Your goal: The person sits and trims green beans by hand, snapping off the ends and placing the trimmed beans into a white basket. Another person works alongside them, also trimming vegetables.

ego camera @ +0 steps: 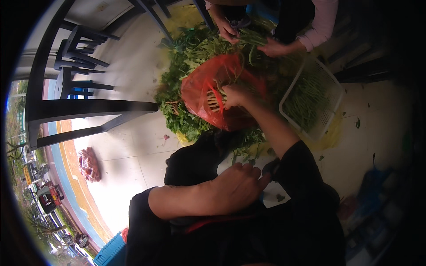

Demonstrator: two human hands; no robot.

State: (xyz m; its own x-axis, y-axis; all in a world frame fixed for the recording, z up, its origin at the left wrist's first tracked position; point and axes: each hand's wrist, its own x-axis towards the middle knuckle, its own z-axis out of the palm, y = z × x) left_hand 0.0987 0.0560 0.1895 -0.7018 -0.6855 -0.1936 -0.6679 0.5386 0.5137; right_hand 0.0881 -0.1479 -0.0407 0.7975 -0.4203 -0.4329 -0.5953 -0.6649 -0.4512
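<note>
In the middle of the floor before me lies a red plastic bag (199, 89) with pale long beans (214, 101) showing through its opening. My right hand (235, 96) reaches into this opening, its fingers closed on several long beans whose thin ends stick up above it. My left hand (238, 183) is near my lap, over dark clothing, its fingers curled; its palm faces away, and I cannot tell whether it holds anything. To the right of the bag, a white perforated plastic basket (332, 96) holds many thin green beans (304, 99).
Leafy greens (183, 116) lie heaped around the bag on yellow sheeting (332, 136). Across from me, a person's hands (274, 48) hold green stalks (251, 36). Dark table legs (100, 108) and stools (78, 50) stand at left. A pinkish plastic bag (89, 164) lies near the doorway.
</note>
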